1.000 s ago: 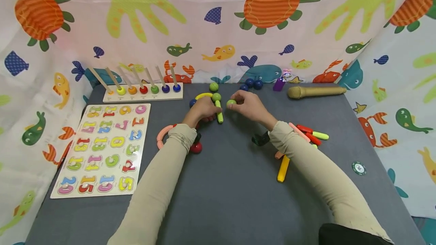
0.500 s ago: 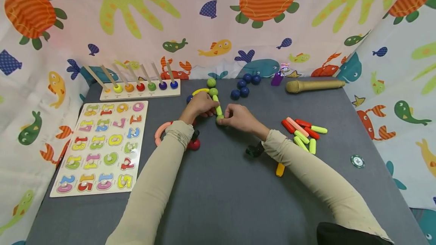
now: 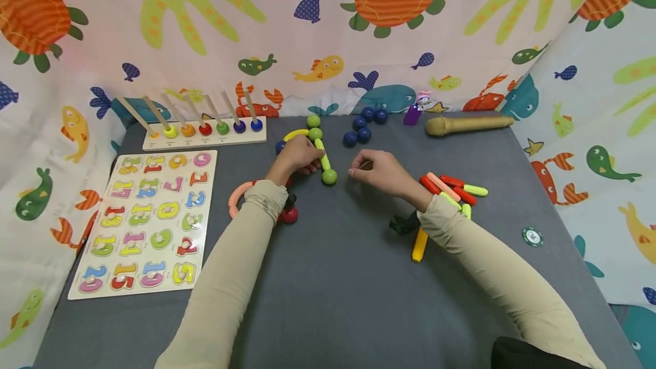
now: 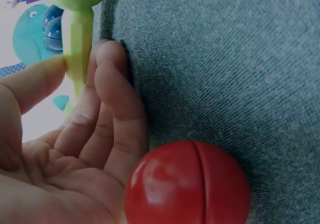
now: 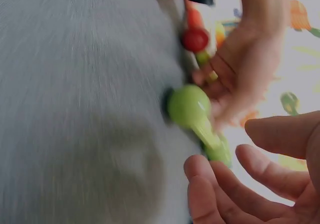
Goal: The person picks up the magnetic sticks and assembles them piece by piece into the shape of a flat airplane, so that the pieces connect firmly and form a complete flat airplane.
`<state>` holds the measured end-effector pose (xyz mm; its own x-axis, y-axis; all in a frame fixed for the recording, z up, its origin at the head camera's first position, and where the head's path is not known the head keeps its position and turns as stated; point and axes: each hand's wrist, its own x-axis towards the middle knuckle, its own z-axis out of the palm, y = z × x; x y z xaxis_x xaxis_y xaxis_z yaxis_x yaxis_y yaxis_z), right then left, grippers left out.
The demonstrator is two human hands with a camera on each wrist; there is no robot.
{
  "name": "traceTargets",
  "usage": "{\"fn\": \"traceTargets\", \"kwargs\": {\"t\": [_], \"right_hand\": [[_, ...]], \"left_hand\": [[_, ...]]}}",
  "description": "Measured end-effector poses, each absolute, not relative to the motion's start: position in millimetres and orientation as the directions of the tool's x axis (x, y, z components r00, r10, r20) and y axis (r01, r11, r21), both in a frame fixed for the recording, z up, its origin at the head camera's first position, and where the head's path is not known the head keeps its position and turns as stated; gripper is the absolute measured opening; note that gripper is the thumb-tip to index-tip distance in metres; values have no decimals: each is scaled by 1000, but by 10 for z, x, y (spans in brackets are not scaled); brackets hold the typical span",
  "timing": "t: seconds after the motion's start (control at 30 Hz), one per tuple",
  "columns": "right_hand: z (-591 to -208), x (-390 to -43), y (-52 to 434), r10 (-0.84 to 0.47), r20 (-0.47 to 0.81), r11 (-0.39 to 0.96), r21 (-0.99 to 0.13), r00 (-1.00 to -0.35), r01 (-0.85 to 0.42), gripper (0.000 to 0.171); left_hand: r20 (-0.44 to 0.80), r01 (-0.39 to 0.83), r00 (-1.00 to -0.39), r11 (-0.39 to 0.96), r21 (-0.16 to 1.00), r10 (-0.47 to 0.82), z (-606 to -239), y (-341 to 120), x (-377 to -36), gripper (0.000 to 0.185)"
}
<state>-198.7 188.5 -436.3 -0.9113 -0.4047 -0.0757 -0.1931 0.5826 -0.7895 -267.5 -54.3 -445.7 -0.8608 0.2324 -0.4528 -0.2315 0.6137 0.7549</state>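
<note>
Lime-green, the short plastic rod (image 3: 323,158) lay on the grey felt counter (image 3: 338,278) with a glossy green ball (image 3: 329,176) at its near end and another green ball (image 3: 315,134) at its far end. The person's left hand (image 3: 299,156) pinched the rod between thumb and fingers (image 4: 107,109), steadying it just beside a shiny red ball (image 4: 187,183). The right hand (image 3: 376,168) hovered near the near ball without touching it, fingers loosely bent and holding nothing. Further back sat a cluster of dark blue balls (image 3: 361,127), a curved yellow piece (image 3: 294,134) and a wooden peg board with coloured beads (image 3: 205,130). A number puzzle board (image 3: 148,218) lay at the left; a heap of red, pink and green sticks (image 3: 453,192) lay at the right. Doing this step well likely meant keeping the rod pinned flat so the joined balls stayed aligned, and bringing any further piece in squarely along the rod's axis rather than from the side.
</note>
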Motion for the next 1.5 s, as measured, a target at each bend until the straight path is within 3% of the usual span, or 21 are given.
{"fn": "traceTargets", "kwargs": {"t": [0.23,0.57,0.83,1.03,1.2,1.5], "right_hand": [[-4208,-1829,2447,-417,-88,665,-708,-905,-238,11],[-4237,-1659,2964,-361,-97,819,-508,-927,-266,12],[-4372,-1613,3145,-302,-65,914,-304,-951,-269,11],[-4499,-1606,3068,-337,-59,928,-191,-940,-321,20],[-4517,-1667,2916,-371,-48,903,-255,-928,-347,19],[-4475,-1874,2445,-465,-3,801,-426,-885,-420,18]], "left_hand": [[-448,-231,-865,612,756,227,-4396,-627,-2655,32],[-281,-91,-906,502,860,318,-4209,-1075,-2431,40],[-211,82,-914,668,739,346,-4271,-1412,-2227,41],[-272,193,-850,747,636,450,-4394,-1472,-2203,40],[-271,256,-804,720,645,529,-4477,-1467,-2227,38],[-301,176,-826,727,664,476,-4503,-1459,-2203,36]]}}
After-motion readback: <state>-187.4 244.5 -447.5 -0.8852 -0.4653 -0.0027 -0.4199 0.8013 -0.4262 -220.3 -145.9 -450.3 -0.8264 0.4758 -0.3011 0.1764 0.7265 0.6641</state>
